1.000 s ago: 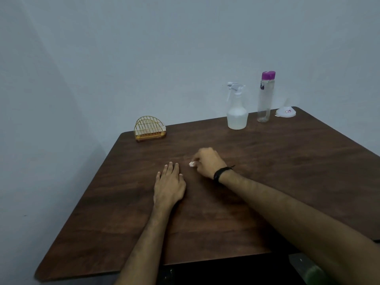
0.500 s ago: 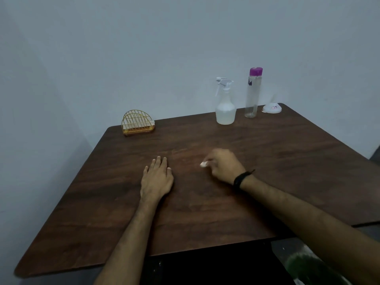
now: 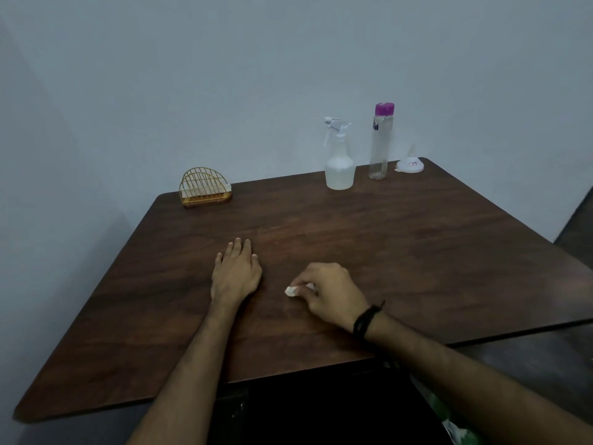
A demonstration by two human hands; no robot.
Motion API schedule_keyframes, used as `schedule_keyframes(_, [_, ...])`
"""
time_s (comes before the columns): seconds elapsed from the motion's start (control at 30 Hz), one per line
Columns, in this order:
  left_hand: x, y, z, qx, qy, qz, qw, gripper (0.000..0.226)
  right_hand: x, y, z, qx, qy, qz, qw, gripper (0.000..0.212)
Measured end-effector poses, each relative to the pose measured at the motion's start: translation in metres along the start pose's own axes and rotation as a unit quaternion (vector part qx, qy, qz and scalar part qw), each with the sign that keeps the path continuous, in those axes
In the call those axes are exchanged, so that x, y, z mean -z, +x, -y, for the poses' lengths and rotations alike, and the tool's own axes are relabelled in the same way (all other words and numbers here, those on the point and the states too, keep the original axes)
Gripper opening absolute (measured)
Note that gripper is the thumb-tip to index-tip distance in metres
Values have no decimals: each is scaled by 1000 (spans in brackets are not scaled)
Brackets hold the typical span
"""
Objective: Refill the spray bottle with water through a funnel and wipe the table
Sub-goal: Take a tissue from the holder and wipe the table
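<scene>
My right hand [image 3: 332,292] is closed on a small crumpled white tissue [image 3: 291,291] and presses it onto the dark wooden table [image 3: 433,252] near the middle. My left hand [image 3: 236,273] lies flat on the table just to the left of it, fingers together, holding nothing. At the far edge stands a clear spray bottle [image 3: 339,159] with a white trigger head. Beside it on the right is a tall clear bottle with a purple cap [image 3: 381,141]. A white funnel [image 3: 410,165] lies upside down at the far right corner.
A gold wire napkin holder [image 3: 205,187] stands at the table's far left corner. A pale wall runs behind and to the left of the table. A lower dark surface [image 3: 529,348] adjoins the table on the right.
My right hand has slid the tissue toward me and to the right across the table. My left hand has stayed flat in place. The camera has shifted a little.
</scene>
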State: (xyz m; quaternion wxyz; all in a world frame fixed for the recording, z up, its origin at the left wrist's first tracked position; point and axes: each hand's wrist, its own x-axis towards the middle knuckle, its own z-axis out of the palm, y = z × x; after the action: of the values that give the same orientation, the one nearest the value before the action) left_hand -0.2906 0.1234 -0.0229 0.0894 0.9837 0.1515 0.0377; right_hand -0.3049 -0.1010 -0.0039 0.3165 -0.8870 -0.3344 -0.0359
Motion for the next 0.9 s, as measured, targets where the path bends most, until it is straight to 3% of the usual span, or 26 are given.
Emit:
schedule_keyframes(0.13, [2, -1, 2, 3, -3, 9, 1000, 57, 2, 48, -17, -52, -19, 10, 998, 20])
schedule_keyframes(0.33, [1, -1, 0, 3, 4, -2, 1000, 57, 25, 109, -76, -207, -37, -63, 976, 15])
schedule_keyframes(0.43, [0, -1, -1, 1, 4, -6, 1000, 56, 9, 126, -65, -196, -41, -77, 977, 14])
schedule_keyframes(0.6, [-1, 0, 1, -4, 3, -13, 1000, 56, -29, 127, -24, -74, -33, 4, 997, 18])
schedule_keyframes(0.8, [-2, 0, 3, -6, -4, -13, 1000, 56, -12, 145, -41, -146, -85, -44, 985, 15])
schedule_keyframes(0.9, [-3, 2, 3, -6, -2, -14, 1000, 56, -13, 125, -19, -98, -36, 18, 994, 17])
